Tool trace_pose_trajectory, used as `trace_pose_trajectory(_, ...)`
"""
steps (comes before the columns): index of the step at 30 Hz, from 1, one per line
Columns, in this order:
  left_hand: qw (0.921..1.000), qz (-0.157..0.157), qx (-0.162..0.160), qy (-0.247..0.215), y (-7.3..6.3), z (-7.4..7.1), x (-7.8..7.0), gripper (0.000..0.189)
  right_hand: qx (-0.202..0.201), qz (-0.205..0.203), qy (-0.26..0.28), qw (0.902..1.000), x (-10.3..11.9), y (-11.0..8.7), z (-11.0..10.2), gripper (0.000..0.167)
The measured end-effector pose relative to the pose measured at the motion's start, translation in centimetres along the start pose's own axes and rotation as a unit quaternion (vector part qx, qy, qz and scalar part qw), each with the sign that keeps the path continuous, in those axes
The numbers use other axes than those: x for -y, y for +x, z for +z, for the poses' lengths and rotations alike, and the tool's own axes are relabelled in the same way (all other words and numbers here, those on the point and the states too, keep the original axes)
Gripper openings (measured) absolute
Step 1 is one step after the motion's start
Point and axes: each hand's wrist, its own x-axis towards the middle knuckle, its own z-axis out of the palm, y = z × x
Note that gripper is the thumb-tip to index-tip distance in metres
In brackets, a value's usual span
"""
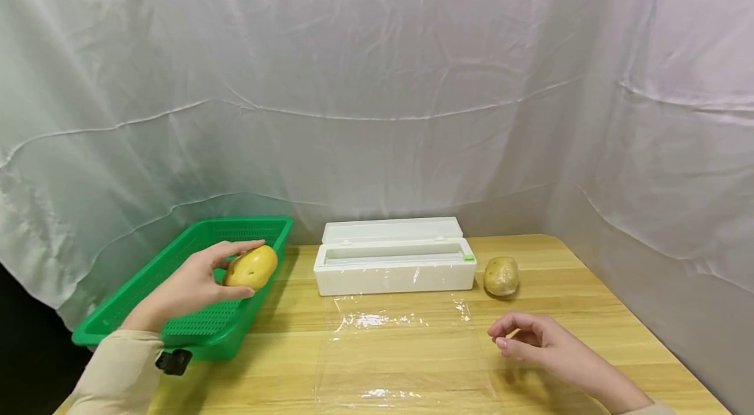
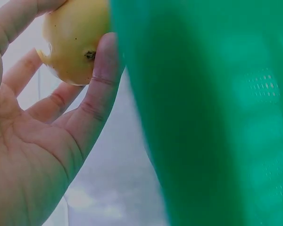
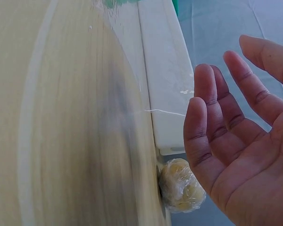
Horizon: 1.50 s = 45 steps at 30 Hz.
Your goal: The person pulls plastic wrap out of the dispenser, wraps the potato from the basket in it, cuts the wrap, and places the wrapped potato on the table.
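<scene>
A yellow potato (image 1: 254, 268) is gripped between the thumb and fingers of my left hand (image 1: 191, 287), over the right side of a green basket (image 1: 235, 336). The left wrist view shows the same potato (image 2: 75, 44) with a dark spot close to a fingertip. My right hand (image 1: 544, 346) hovers low over the table's right half, its fingers loosely bent and holding nothing. Beside it lies a sheet of clear plastic wrap (image 1: 406, 349), stretching forward from a white wrap dispenser (image 1: 394, 279) with its lid up. A potato in plastic wrap (image 1: 501, 276) sits right of the dispenser.
The wooden table (image 1: 595, 310) carries everything. Grey cloth (image 1: 377, 88) hangs behind it and along the right side. A green slider (image 1: 468, 257) sits at the dispenser's right end. The basket's tall wall fills much of the left wrist view.
</scene>
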Motion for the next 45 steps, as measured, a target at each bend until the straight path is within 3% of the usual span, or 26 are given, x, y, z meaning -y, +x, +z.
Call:
trace_pose_trajectory(10,0.9980,0.053,0.032,-0.015,2.5,3.4,-3.1,0.080,-0.002,0.003,-0.003,1.0000,0.1,0.0,0.1,0.021)
trace_pose_trajectory(18,0.9927,0.082,0.081,-0.035,4.8,7.6,-5.1,0.078,-0.003,-0.001,-0.017,0.9999,0.0,0.0,0.1,0.020)
trace_pose_trajectory(24,0.9856,0.123,0.113,-0.026,6.1,10.9,-6.5,0.079,0.000,0.000,-0.015,0.9999,-0.3,0.0,0.1,0.020)
trace_pose_trajectory(29,0.9817,0.111,0.149,-0.041,6.7,13.1,-7.6,0.080,0.005,0.004,-0.014,0.9999,-0.5,0.1,0.1,0.020)
trace_pose_trajectory(34,0.9767,0.127,0.169,-0.038,7.3,14.9,-8.6,0.080,0.004,0.003,-0.021,0.9998,-0.6,0.1,0.1,0.020)
trace_pose_trajectory(45,0.9676,0.125,0.215,-0.043,7.4,17.8,-10.4,0.079,0.004,-0.012,-0.041,0.9991,-0.8,0.1,0.1,0.016)
